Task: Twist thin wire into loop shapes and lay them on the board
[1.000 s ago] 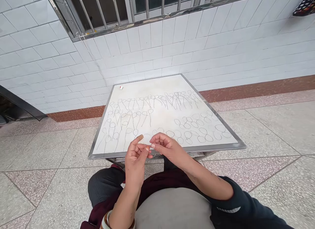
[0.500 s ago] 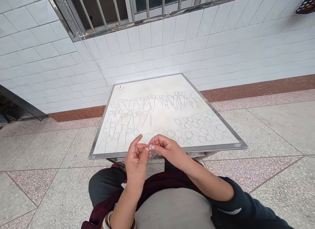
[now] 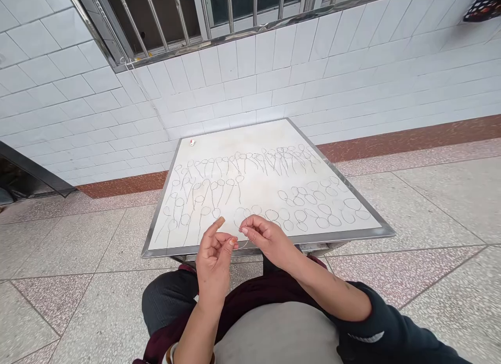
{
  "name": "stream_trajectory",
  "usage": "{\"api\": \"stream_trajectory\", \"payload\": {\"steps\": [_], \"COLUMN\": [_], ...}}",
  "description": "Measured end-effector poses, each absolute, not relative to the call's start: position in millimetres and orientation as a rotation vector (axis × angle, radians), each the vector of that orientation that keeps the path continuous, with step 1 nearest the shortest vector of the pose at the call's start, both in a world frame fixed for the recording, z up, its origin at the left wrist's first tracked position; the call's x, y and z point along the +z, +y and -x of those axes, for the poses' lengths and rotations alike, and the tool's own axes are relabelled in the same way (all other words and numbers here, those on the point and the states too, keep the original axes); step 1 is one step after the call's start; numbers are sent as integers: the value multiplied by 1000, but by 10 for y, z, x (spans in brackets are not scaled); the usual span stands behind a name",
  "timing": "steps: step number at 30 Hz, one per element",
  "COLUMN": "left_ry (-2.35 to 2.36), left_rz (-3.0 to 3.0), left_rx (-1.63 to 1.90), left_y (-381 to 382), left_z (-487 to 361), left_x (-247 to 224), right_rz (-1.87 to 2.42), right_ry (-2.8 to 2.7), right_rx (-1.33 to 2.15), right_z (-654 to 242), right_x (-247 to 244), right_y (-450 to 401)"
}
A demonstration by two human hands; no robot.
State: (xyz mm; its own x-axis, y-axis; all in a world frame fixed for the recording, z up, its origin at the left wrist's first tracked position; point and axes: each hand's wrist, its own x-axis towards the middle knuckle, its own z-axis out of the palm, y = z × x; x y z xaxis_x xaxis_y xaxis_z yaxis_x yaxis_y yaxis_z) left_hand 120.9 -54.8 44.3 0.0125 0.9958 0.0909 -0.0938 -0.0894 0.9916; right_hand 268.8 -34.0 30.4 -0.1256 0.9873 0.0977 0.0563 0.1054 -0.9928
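Note:
My left hand point(image 3: 214, 257) and my right hand point(image 3: 266, 240) are close together over the front edge of the table. A thin wire point(image 3: 243, 247) curves between them, hard to see against the background. My left thumb and fingertip pinch one part of it, while the left index finger points up. My right thumb and index finger pinch another part. Beyond my hands, thin wire rings point(image 3: 272, 215) lie on the table's right side. Wire loops with long straight tails point(image 3: 186, 219) lie in rows on the left and across the back.
The white table point(image 3: 235, 134) has a grey metal rim and stands by a tiled wall point(image 3: 235, 82). A small white and red object point(image 3: 192, 143) sits at its far left corner. Above is a barred window point(image 3: 176, 20). My knees are under the front edge.
My hands have drawn slightly apart, the left moving a little left and down. The wire now spans a small gap between the fingertips. The view has shifted slightly.

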Motion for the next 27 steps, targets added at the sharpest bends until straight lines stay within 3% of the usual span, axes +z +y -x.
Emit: {"api": "stream_trajectory", "payload": {"steps": [10,17,21,27], "left_ry": [601,900,960,1039], "left_rz": [-796,-1117,-1402,-1104], "left_rx": [1317,1549,1448,1451], "left_y": [-655,-800,-879,-704], "left_z": [-1074,-1072,-1052,-971], "left_x": [255,135,26,182], "right_rz": [983,921,982,1046], "right_ry": [-1060,-923,-1012,-1393], "right_rx": [1246,1201,1145,1139], "right_z": [-2593,-2492,-2537,-2643], "right_x": [308,288,296,352], "right_y": [-272,-252,-237,-279]}}
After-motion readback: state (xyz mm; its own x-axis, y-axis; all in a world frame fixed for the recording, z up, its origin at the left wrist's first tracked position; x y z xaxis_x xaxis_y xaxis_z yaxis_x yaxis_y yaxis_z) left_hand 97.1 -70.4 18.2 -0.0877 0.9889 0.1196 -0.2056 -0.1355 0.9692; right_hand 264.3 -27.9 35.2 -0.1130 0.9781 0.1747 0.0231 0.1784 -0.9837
